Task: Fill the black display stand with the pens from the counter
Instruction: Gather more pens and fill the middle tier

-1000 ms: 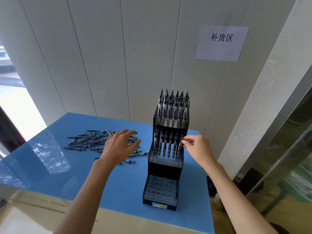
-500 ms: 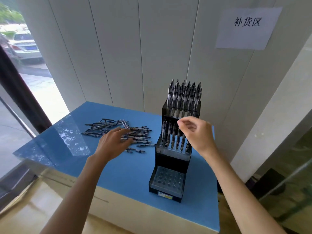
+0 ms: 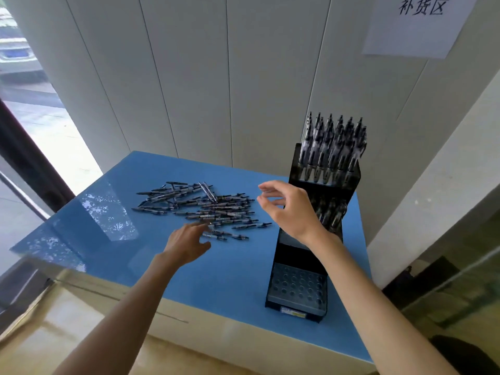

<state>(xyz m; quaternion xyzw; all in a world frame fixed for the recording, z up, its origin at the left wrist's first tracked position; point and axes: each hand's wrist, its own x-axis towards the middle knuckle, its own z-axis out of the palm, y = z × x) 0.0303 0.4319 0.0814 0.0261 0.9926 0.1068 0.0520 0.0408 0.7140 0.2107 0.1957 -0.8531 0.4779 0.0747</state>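
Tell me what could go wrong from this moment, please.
1. The right hand hangs just beside the black display stand; a careless swing might knock the tall stand or the upright pens in its top tier.
2. The left hand reaches the near edge of the loose pen pile; sweeping it could roll pens across the glossy blue counter.

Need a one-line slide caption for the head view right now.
Left hand reaches the loose pens; empty right hand hovers beside the black stand, bottom tier unfilled.
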